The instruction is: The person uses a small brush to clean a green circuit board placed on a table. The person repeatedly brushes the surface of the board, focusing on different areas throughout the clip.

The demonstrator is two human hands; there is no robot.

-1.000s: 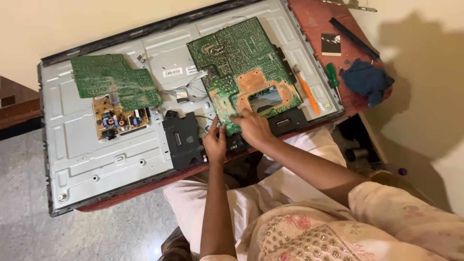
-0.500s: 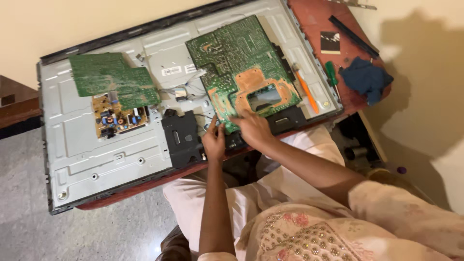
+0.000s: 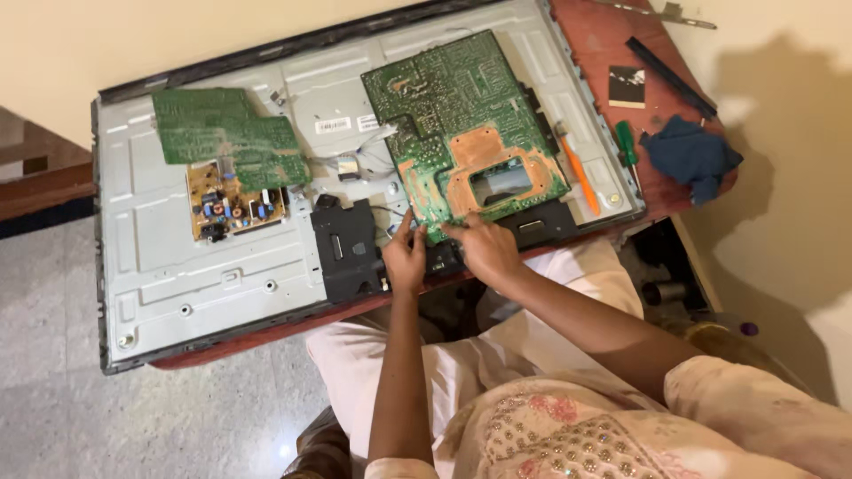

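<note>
A large green circuit board [image 3: 461, 115] lies solder side up on the grey metal back of a flat screen panel [image 3: 177, 275]. My left hand [image 3: 404, 259] is at the board's near left corner, fingertips pinching its edge beside a black plastic block [image 3: 346, 248]. My right hand [image 3: 486, 250] grips the board's near edge just to the right, fingers on top of the copper-coloured area. A smaller green board [image 3: 231, 137], with a tan power board [image 3: 235, 208] below it, sits on the panel's left half.
The panel rests on a red-brown table [image 3: 603, 35]. On the table's right end lie an orange-handled tool [image 3: 577, 173], a green-handled screwdriver [image 3: 627, 144], a blue cloth [image 3: 690, 158] and a black strip [image 3: 670, 78]. The grey floor is at the left, and my lap is below.
Both hands stay at the board's near edge. My left hand has edged slightly up toward the board's corner.
</note>
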